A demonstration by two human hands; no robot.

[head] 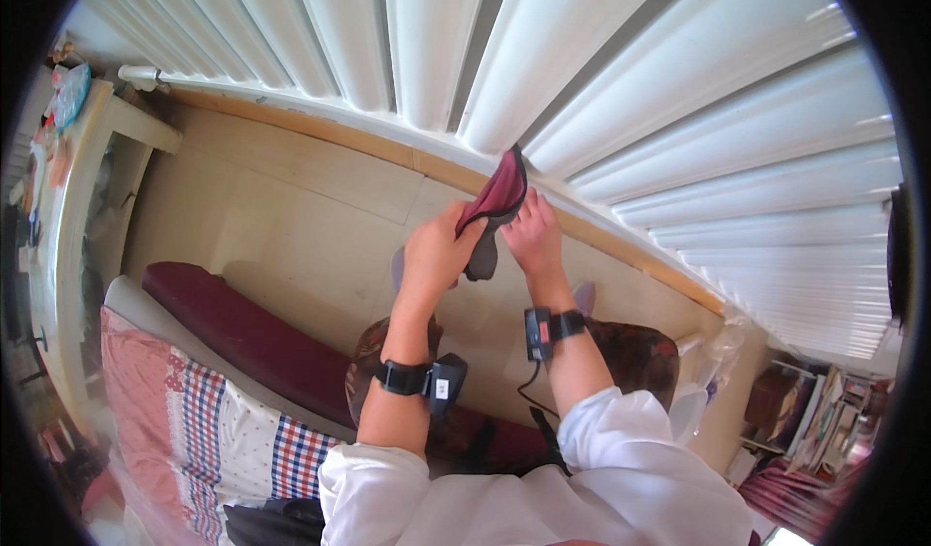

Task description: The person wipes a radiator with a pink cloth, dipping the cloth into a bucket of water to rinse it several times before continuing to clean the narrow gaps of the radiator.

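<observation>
A small fabric piece (500, 189), maroon on its inner face, grey outside and edged in dark trim, is held up in front of me. It looks like a pouch or a cover, and its upper edge gapes. My left hand (438, 251) grips its left side, the thumb pressed on the rim. My right hand (536, 235) is at its right side with bent fingers against the grey part; some fingertips are hidden behind the cloth. The grey lower end (482, 261) hangs between both hands. Its tip points towards the foot of a white column radiator (429, 51).
A patterned bedspread (247, 422) and a maroon padded edge (247, 328) lie at the lower left. A white cabinet (80, 204) stands far left, beyond the tiled floor (291, 189). Books (829, 422) and a clear plastic bag (727, 349) are at right. Straps with black devices (445, 384) circle my forearms.
</observation>
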